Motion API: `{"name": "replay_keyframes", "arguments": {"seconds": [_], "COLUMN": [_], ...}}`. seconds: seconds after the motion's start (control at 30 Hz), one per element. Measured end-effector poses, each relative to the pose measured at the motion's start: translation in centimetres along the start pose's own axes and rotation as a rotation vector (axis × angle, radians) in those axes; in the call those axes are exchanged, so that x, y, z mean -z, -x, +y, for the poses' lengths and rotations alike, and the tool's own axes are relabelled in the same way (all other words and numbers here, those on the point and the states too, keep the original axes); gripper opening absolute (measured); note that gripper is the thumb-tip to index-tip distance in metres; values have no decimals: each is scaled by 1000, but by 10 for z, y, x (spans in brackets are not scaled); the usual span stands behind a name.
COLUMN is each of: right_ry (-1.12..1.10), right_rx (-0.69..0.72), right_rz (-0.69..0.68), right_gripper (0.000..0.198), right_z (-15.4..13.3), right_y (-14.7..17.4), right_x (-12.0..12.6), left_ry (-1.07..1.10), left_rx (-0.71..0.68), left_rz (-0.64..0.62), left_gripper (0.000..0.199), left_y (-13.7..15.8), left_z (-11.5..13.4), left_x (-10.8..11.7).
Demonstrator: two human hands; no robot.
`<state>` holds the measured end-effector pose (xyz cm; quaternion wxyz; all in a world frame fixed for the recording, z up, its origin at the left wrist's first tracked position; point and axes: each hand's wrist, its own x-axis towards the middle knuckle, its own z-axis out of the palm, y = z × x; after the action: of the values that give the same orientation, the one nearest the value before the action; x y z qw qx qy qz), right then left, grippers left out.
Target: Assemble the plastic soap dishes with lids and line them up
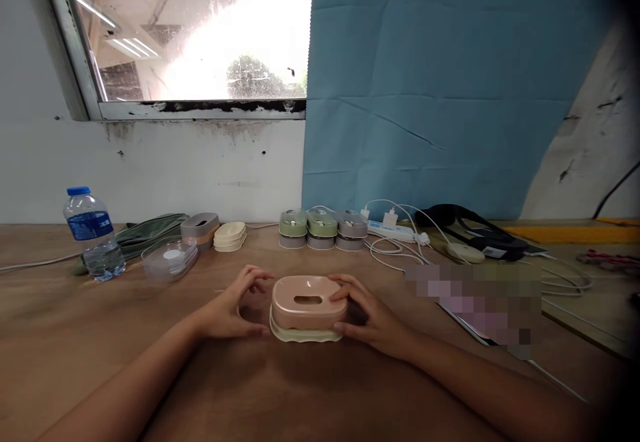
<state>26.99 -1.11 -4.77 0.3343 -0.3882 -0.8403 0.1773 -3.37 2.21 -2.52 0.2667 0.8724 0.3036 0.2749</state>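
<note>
A glossy pink soap dish (287,319) with an oval slot in its sunken top sits on a cream wavy-edged base (306,336) on the wooden table. At its right end my right hand (367,312) grips it, fingers over the top rim and thumb at the front lower edge. To the left, my left hand (237,305) is open, curved towards the dish. Its thumb tip comes close to the cream base, with a small gap showing. Nothing is held in it.
Behind are cream dishes (230,237), a grey-brown dish (200,229), a clear lid (170,259) and a water bottle (95,235). Several lidded boxes (321,230) stand against the wall. Right lie a power strip (393,231), cables, a black strap (470,232) and a blurred-out device (475,302).
</note>
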Motion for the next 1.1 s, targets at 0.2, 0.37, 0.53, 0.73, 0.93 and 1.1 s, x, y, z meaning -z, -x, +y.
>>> {"name": "replay_keyframes", "arguments": {"seconds": [0.2,0.37,0.53,0.73,0.93,1.1], "right_ry": [39,80,77,98,116,127], "right_rx": [18,67,67,56,61,45], "right_rz": [-174,-271,-324,-338,-357,-380], "right_gripper": [38,47,50,54,53,52], "right_z": [-5,-5,-5,-4,-2,-3], "right_y": [-1,2,4,5,5,5], "right_x": [2,11,19,19,20,21], "left_ry": [-80,-193,-331,-794,-1153,-1033], "left_rx": [-103,-111,-199,53,709,759], "left_rz": [-166,-199,-206,462,575,359], "left_gripper": [61,48,47,38,48,41], "left_y": [-2,-1,-2,1,31,39], "left_z": [6,11,17,-22,-57,-60], "left_x": [-2,-4,-1,39,82,96]}}
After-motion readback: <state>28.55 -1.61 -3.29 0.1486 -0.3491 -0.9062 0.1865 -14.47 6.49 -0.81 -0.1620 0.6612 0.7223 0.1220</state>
